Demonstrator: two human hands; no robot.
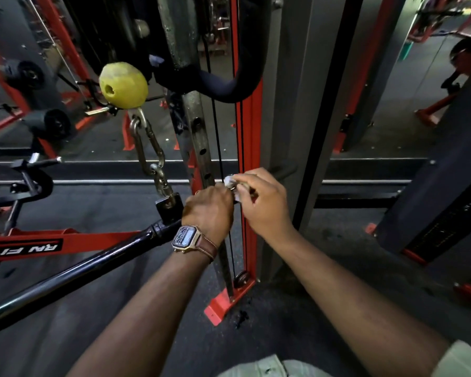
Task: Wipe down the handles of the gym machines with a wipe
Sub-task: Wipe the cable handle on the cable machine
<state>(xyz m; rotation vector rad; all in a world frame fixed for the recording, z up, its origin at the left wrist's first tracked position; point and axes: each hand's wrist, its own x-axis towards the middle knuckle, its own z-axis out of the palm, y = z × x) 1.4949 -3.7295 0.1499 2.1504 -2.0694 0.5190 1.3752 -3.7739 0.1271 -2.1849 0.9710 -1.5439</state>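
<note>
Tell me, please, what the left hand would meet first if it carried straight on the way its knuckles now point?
Probably the white wipe pinched at the right hand, almost touching the left hand; beyond it stands the red upright. Depth is hard to judge.

A yellow ball tops a metal chain; beside it, a red upright.

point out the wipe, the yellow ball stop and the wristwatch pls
wipe (229,181), head view, white bit showing between the fingertips
yellow ball stop (123,85), head view, middle of the ball
wristwatch (183,237), head view, watch face
</note>
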